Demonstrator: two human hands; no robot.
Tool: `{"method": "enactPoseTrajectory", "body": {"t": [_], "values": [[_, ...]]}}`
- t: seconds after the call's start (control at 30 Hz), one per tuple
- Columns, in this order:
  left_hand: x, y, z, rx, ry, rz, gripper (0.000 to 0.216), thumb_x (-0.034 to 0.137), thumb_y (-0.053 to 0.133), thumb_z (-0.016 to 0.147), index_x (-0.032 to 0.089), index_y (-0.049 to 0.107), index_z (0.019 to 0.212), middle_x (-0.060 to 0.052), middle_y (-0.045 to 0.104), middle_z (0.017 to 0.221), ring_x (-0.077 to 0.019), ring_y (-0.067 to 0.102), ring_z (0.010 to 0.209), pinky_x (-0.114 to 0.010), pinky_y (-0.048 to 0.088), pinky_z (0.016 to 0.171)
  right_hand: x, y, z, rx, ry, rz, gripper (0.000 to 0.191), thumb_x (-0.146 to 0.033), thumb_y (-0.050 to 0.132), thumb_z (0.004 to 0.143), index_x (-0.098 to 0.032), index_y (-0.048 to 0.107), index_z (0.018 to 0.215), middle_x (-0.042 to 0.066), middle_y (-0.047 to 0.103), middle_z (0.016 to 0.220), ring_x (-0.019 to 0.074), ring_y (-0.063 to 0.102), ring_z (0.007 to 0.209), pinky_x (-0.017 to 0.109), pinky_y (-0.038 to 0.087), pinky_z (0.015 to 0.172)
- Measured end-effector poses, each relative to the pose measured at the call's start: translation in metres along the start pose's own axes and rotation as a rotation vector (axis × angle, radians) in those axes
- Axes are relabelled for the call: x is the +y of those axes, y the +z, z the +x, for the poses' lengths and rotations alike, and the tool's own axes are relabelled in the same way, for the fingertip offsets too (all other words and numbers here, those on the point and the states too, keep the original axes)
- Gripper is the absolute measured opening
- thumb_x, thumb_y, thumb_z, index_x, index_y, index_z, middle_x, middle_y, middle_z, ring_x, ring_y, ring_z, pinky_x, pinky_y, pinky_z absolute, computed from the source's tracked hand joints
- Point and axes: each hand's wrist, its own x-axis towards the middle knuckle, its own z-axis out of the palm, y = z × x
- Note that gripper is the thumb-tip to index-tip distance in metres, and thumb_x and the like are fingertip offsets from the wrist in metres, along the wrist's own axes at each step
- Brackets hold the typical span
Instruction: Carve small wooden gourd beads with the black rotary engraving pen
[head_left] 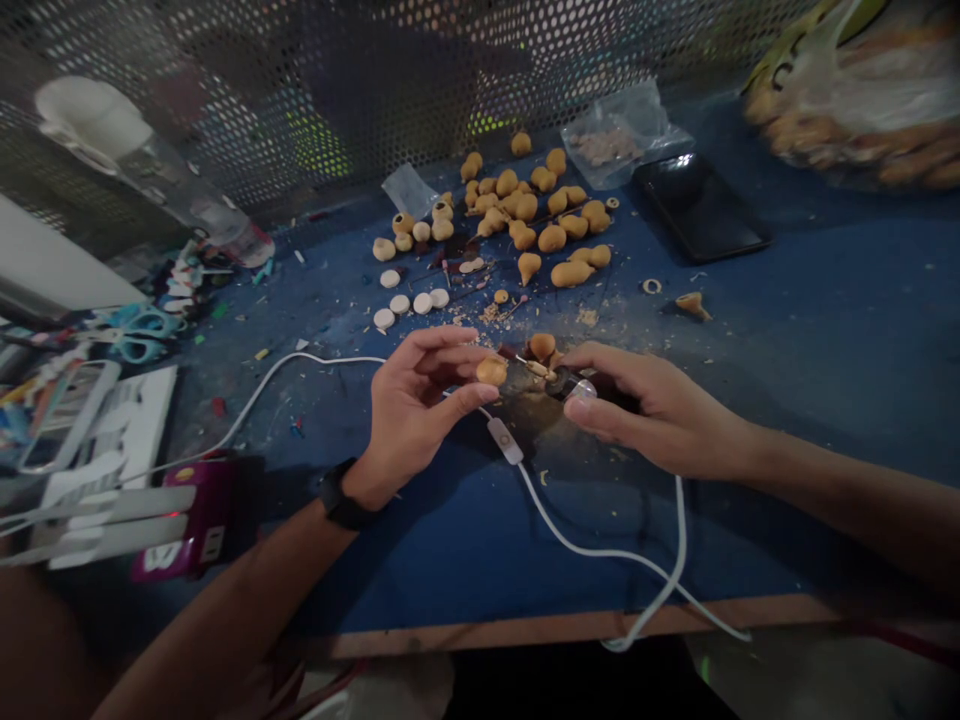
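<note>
My left hand (420, 395) pinches a small tan wooden bead (492, 371) between thumb and fingertips, just above the blue work surface (825, 330). My right hand (649, 405) is closed around a small dark tool (574, 385) with a thin tip pointing left toward the bead. Another tan piece (541, 346) lies just behind the tool tip. A white cable with an inline switch (505, 441) runs under both hands. A black watch sits on my left wrist.
Several gourd-shaped tan pieces (525, 215) and white discs (411, 302) lie behind the hands. A black phone (701, 205) and plastic bags sit back right. Scissors (139, 330), a magenta device (196, 515) and clutter fill the left. A perforated metal wall stands behind.
</note>
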Motion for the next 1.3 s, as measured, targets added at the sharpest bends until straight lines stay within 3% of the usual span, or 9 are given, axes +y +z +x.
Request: {"method": "enactPoseTrajectory", "body": {"t": [1.3], "values": [[-0.0011, -0.0018, 0.0000, -0.008, 0.042, -0.028, 0.059, 0.045, 0.115, 0.080, 0.026, 0.081, 0.123, -0.002, 0.093, 0.101, -0.0225, 0.093, 0.088, -0.027, 0.077, 0.078, 0.0047, 0.0004, 0.0000, -0.043, -0.064, -0.053, 0.046, -0.066, 0.069, 0.108, -0.023, 0.079, 0.121, -0.001, 0.073, 0.082, 0.0158, 0.059, 0.064, 0.030, 0.043, 0.061]]}}
